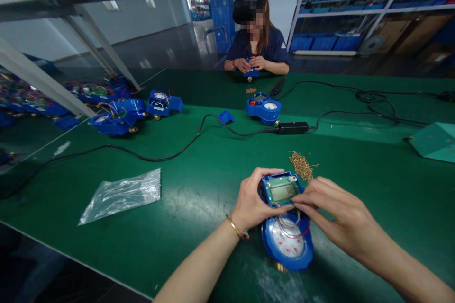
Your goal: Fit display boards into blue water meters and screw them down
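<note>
While gripping the blue meter (287, 241) on the near worktop (199, 189), left hand (253, 201) and right hand (332, 215) clamped around its display board (282, 191), risk snagging thin wires (288, 221) underneath.

Green bench (199, 189): meters (263, 108), bag (122, 194) (perhaps plastic), screws (302, 165)

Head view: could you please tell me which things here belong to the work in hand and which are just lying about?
In hand:
- blue round-dialled water meter, held by left hand and right hand
- pile of small brass screws

Lying about:
- clear plastic bag
- black power cable
- loose blue plastic cover
</note>
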Demonstrator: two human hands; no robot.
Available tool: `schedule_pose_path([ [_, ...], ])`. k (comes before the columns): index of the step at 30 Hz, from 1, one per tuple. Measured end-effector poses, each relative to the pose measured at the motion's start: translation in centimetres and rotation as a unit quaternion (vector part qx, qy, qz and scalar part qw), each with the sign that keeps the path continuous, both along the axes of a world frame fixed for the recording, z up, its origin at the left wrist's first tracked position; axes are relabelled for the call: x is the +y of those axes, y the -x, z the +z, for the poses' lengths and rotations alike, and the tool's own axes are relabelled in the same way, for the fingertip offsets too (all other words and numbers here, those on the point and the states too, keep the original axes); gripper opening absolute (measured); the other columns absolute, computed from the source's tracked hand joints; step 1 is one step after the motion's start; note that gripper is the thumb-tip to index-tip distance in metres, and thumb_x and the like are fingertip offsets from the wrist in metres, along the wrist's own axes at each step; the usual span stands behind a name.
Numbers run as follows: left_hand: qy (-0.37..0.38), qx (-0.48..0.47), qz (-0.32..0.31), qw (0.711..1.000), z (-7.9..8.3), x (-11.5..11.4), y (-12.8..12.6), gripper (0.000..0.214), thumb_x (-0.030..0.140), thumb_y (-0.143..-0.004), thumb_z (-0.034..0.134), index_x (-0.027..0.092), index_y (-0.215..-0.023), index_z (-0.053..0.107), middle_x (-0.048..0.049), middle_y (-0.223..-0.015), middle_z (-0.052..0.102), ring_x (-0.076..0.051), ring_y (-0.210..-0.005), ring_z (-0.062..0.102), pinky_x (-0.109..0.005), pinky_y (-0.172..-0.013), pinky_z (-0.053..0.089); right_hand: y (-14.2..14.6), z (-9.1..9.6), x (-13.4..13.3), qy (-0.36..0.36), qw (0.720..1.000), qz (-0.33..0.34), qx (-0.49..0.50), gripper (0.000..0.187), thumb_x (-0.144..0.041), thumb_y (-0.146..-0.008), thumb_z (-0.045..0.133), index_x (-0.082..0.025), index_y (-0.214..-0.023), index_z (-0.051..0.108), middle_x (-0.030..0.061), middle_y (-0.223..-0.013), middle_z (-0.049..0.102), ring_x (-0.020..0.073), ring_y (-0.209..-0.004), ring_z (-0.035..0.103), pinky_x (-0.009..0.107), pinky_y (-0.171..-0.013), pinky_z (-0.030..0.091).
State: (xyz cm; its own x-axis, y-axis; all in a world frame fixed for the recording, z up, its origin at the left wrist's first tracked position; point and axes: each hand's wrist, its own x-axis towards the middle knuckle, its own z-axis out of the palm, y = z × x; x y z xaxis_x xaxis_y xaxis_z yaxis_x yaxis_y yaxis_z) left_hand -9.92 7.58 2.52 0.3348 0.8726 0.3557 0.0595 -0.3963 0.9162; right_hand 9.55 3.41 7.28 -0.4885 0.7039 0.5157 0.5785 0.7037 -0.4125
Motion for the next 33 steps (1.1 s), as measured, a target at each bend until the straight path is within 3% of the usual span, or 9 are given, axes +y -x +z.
schedule_pose_path([
  [11,0.044,-0.02,-0.064,0.997,0.7,0.5,0.2,0.068,0.03,-0.057,0.094,0.021,-0.115,0.061,-0.0066,-0.117,0.07,-0.024,-0.109,0.067,-0.035,-0.097,0.052,0.6,-0.2,-1.0,-0.013,0.998,-0.06,-0.008,0.01,-0.018,-0.097,0.055,-0.019,-0.093,0.065,0.002,-0.076,0.061,0.0155,-0.07,0.052,0.03,-0.064,0.036],
  [21,0.06,-0.037,-0.065,0.995,0.4,0.5,0.2,0.068,0.032,-0.056,0.093,0.021,-0.115,0.061,-0.0064,-0.115,0.07,-0.023,-0.107,0.068,-0.034,-0.096,0.053,2.1,-0.7,-1.8,-0.053,0.986,-0.14,-0.07,0.01,-0.013,-0.095,0.053,-0.016,-0.09,0.061,0.0041,-0.08,0.058,0.0205,-0.077,0.051,0.035,-0.07,0.031],
  [33,0.054,-0.016,-0.071,0.996,0.3,0.6,0.3,0.067,0.035,-0.059,0.092,0.02,-0.116,0.059,-0.0092,-0.119,0.069,-0.025,-0.111,0.066,-0.037,-0.1,0.052,2.0,-0.6,-1.4,0.016,0.992,-0.125,-0.013,0.012,-0.011,-0.094,0.055,-0.018,-0.086,0.058,0.0001,-0.075,0.055,0.0169,-0.073,0.05,0.034,-0.073,0.03],
])
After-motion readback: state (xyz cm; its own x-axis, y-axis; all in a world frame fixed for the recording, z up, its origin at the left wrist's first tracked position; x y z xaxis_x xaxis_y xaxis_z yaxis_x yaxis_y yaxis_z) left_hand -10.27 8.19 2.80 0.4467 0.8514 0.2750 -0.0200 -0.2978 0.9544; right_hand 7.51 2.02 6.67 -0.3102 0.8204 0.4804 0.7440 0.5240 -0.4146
